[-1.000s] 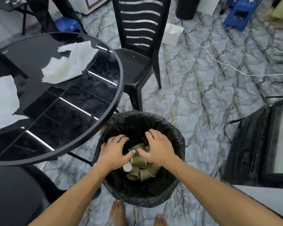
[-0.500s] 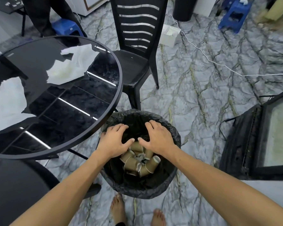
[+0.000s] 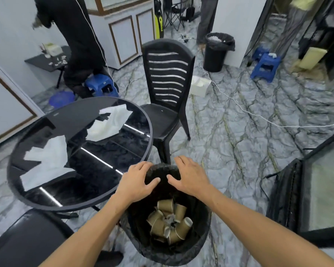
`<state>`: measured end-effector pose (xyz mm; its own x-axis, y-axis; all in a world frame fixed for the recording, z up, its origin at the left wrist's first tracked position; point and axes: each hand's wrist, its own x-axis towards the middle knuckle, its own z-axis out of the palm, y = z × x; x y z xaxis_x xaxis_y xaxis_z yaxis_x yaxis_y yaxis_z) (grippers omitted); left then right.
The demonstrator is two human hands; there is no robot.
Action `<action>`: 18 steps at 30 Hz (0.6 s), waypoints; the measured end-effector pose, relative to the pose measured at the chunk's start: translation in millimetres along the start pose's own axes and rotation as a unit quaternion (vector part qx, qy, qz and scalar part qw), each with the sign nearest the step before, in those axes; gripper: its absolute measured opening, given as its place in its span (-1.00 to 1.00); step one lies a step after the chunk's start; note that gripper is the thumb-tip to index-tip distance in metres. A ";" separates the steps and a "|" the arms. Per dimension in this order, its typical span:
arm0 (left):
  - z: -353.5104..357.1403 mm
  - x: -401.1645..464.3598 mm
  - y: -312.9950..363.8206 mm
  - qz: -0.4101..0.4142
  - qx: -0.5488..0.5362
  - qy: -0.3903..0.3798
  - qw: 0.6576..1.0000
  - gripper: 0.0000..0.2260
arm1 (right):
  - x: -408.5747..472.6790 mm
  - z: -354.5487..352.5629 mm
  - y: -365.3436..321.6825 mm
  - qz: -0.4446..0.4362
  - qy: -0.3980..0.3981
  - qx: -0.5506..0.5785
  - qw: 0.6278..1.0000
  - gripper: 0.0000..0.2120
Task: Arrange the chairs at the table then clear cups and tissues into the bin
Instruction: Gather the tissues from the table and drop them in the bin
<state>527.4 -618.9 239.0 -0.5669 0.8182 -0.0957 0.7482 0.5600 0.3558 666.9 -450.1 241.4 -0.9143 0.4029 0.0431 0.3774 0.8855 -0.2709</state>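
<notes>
Paper cups [image 3: 169, 221] are heaped in the bottom of the black-lined bin [image 3: 199, 245], which stands on the marble floor just beside the round glass table [image 3: 108, 158]. Both hands are held empty over the bin's far rim, the left hand [image 3: 136, 183] and right hand [image 3: 190, 177] palm-down with fingers spread apart. Two white tissues [image 3: 110, 123] are left lying on the tabletop, and a black chair [image 3: 167, 97] is drawn up at its far side.
</notes>
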 end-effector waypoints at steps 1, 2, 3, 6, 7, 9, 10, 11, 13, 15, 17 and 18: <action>-9.5 -0.6 -1.9 -0.001 0.002 0.006 1.000 -0.41 | 4.6 -7.5 -3.7 -0.007 0.001 0.001 1.000 -0.37; -19.3 -1.6 -5.0 -0.004 0.004 0.012 1.000 -0.40 | 9.5 -14.8 -8.6 -0.012 0.002 0.004 1.000 -0.35; -28.7 -2.7 -9.8 -0.009 0.005 0.015 1.000 -0.39 | 14.7 -20.5 -14.0 -0.016 0.003 0.008 1.000 -0.34; -56.3 -9.4 -29.5 -0.027 0.009 0.040 0.999 -0.40 | 34.4 -31.1 -32.6 -0.036 0.009 0.008 0.999 -0.34; -64.1 -12.9 -38.1 -0.033 0.009 0.050 0.998 -0.40 | 42.5 -31.8 -39.7 -0.045 0.010 0.006 0.999 -0.35; -77.5 -19.8 -58.5 -0.053 0.007 0.063 0.997 -0.40 | 60.9 -30.1 -53.4 -0.064 0.007 0.004 0.998 -0.37; -83.7 -22.6 -71.0 -0.065 0.005 0.066 0.996 -0.38 | 71.1 -28.8 -60.9 -0.072 0.007 0.003 0.997 -0.38; -89.5 -25.8 -85.5 -0.079 0.000 0.069 0.994 -0.36 | 81.7 -26.1 -68.7 -0.078 0.008 0.001 0.997 -0.38; -100.1 -30.7 -118.8 -0.110 -0.004 0.080 0.991 -0.34 | 104.6 -20.7 -83.6 -0.087 0.009 -0.011 0.996 -0.37; -110.2 -34.7 -153.4 -0.140 -0.001 0.093 0.986 -0.34 | 129.7 -14.7 -97.3 -0.090 0.007 -0.023 0.996 -0.31; -117.3 -37.3 -186.3 -0.166 0.004 0.100 0.981 -0.34 | 154.4 -6.5 -108.4 -0.079 0.001 -0.024 0.997 -0.27; -120.1 -37.0 -201.4 -0.177 0.004 0.100 0.979 -0.33 | 166.8 -2.0 -113.8 -0.075 -0.003 -0.025 0.997 -0.26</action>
<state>356.2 -777.6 282.5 -0.8467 0.5315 -0.0269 0.4952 0.8054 0.3257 471.8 -483.2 281.4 -0.9616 0.2643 0.0735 0.2437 0.9462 -0.2130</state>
